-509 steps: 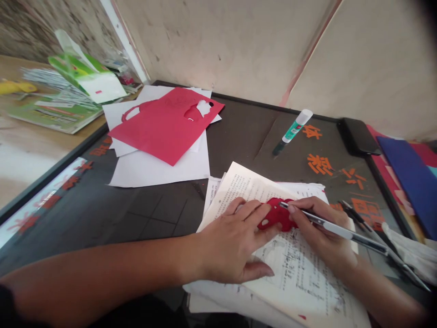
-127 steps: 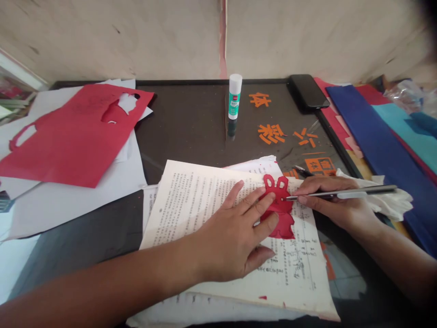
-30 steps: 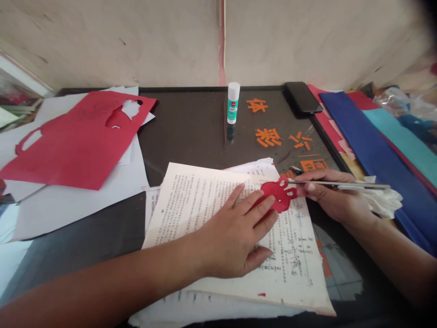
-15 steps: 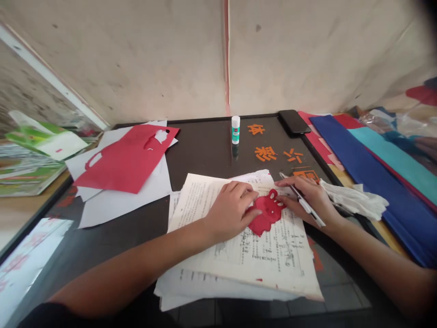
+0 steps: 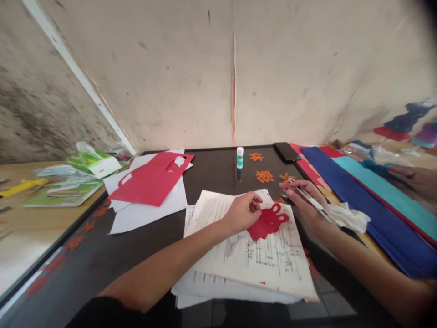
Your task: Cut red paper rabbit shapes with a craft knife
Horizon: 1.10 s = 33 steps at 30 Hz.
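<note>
A red paper cutout (image 5: 268, 223) with two looped ears, shaped like an animal, lies on a stack of printed sheets (image 5: 218, 246). My left hand (image 5: 244, 210) pinches its left edge between thumb and finger, other fingers curled. To the right of the sheets, my right hand (image 5: 307, 202) is raised a little with a slim white-and-silver craft knife (image 5: 316, 203) held in it, its tip pointing away to the upper left. The knife is apart from the cutout. Tiny red paper scraps (image 5: 262, 283) lie on the lower part of the top sheet.
Behind the sheets stand a glue stick (image 5: 240, 158), orange paper characters (image 5: 264, 176) and a black phone (image 5: 287, 152). Red paper (image 5: 153, 177) on white sheets is at left. Coloured paper (image 5: 362, 205) and a crumpled white cloth (image 5: 350, 217) lie right, near another person's hand (image 5: 414, 177).
My left hand has gone from lying over the cutout to pinching its edge. My right hand has drawn off the cutout to the right, keeping the knife. The camera view has tilted up.
</note>
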Each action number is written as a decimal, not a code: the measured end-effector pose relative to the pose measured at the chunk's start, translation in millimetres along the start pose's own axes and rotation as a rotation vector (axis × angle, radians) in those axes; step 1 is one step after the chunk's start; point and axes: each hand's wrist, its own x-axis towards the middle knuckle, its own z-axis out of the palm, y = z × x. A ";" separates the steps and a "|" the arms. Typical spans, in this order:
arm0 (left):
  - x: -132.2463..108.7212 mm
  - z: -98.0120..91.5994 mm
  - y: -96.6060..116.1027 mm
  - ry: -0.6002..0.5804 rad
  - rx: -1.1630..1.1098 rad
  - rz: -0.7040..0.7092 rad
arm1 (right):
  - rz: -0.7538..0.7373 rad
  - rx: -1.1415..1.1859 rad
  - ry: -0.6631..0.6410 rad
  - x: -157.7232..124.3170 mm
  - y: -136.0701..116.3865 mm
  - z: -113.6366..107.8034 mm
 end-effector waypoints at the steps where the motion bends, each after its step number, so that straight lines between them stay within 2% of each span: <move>1: -1.7 -3.7 1.1 0.042 -0.078 -0.003 | 0.048 0.058 -0.002 1.1 -3.4 1.1; 6: -14.0 -19.5 3.0 0.237 -0.423 -0.038 | 0.242 0.231 -0.173 -1.0 -8.4 22.6; 11: -25.3 -23.8 -5.6 0.318 -0.629 -0.105 | 0.227 0.340 -0.328 -5.8 -6.8 59.0; 14: -27.5 -23.7 -10.2 0.320 -0.706 -0.147 | 0.222 0.293 -0.331 -5.0 -2.1 70.9; 17: -27.7 -23.8 -11.3 0.273 -0.767 -0.198 | 0.255 0.259 -0.316 -5.4 3.1 73.4; 23: -27.8 -23.1 -7.6 0.180 -0.810 -0.235 | 0.308 0.200 -0.418 -9.2 -0.5 70.6; 26: -28.3 -23.5 -5.7 0.182 -0.799 -0.232 | 0.332 0.203 -0.458 -10.0 -5.5 70.1; 33: -28.5 -26.2 -5.0 0.229 -0.811 -0.277 | 0.261 0.104 -0.519 -13.2 -6.7 70.1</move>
